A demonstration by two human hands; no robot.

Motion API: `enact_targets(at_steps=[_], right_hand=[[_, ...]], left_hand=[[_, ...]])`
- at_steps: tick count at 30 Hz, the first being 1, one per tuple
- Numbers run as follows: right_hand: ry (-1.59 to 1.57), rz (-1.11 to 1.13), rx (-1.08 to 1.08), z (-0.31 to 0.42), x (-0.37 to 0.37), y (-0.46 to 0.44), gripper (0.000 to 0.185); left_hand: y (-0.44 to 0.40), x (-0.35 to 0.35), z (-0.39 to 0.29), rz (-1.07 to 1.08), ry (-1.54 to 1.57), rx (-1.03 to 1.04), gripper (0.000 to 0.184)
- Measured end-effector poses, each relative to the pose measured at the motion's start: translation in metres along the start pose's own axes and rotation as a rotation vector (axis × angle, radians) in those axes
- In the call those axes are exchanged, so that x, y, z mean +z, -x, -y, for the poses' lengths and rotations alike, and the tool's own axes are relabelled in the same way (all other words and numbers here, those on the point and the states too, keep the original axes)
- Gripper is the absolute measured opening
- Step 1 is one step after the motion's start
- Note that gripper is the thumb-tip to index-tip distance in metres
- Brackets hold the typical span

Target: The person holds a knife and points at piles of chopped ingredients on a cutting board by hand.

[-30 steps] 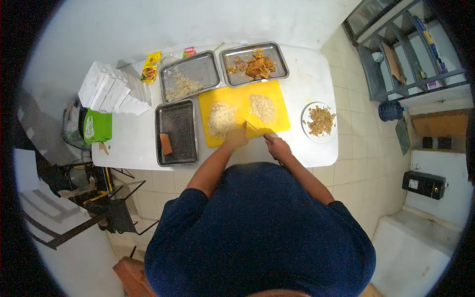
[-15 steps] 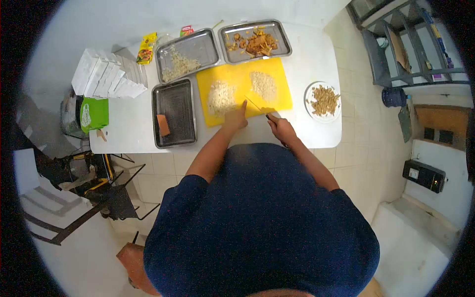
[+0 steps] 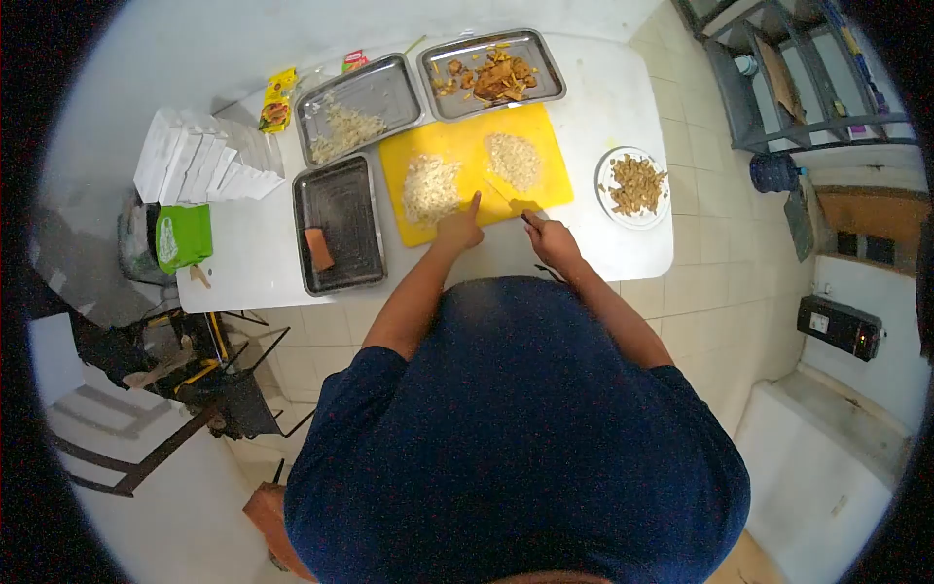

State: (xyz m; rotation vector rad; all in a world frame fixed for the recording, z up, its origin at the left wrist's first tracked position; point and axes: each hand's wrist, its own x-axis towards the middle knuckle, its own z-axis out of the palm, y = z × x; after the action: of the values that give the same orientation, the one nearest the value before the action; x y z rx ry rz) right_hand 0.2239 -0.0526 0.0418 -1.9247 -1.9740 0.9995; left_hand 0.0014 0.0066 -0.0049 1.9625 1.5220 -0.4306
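On the yellow cutting board (image 3: 467,141) lie two spreads of pale chopped food, a larger left pile (image 3: 430,190) and a flatter right pile (image 3: 513,162). My left hand (image 3: 459,230) is at the board's near edge, index finger stretched forward beside the left pile; it holds nothing visible. The other fingers look curled. My right hand (image 3: 553,242) is closed around the dark handle of a knife (image 3: 527,215). The thin blade slants up and left over the board, below the right pile, its tip close to my left index finger.
Behind the board stand a metal tray (image 3: 394,83) with pale shreds and another tray (image 3: 555,83) with browned food pieces. A dark tray (image 3: 341,268) holds an orange-brown block (image 3: 318,250). At right is a plate (image 3: 623,216) of brown pieces; white boxes (image 3: 190,161) stand left.
The knife blade has shifted slightly leftward and my right hand has moved a little up. My left hand stays nearly in place. The whole view has shifted slightly.
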Motion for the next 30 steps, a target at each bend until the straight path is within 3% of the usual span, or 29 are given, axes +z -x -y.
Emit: enact_targets(at_steps=[7, 13, 16, 19, 28, 30], right_hand=[[0.053, 0.063, 0.007, -0.001, 0.005, 0.008, 0.036], [-0.034, -0.032, -0.07, -0.01, 0.007, 0.001, 0.039], [-0.051, 0.064, 0.097, 0.003, -0.009, 0.004, 0.036], [-0.104, 0.084, 0.125, 0.001, -0.006, 0.003, 0.036], [-0.054, -0.052, -0.082, -0.001, -0.003, -0.031, 0.036], [0.001, 0.0, -0.028, 0.005, -0.009, -0.032, 0.036]], left_hand=[[0.0, 0.007, 0.006, -0.081, 0.026, 0.02, 0.077], [0.001, 0.002, 0.001, -0.067, -0.005, -0.017, 0.076], [0.006, -0.005, -0.003, -0.068, 0.025, -0.014, 0.075], [0.005, -0.006, -0.005, -0.071, 0.027, -0.031, 0.075], [0.009, -0.011, -0.006, -0.056, -0.012, -0.021, 0.08], [0.013, -0.012, -0.006, -0.064, -0.009, -0.024, 0.081]])
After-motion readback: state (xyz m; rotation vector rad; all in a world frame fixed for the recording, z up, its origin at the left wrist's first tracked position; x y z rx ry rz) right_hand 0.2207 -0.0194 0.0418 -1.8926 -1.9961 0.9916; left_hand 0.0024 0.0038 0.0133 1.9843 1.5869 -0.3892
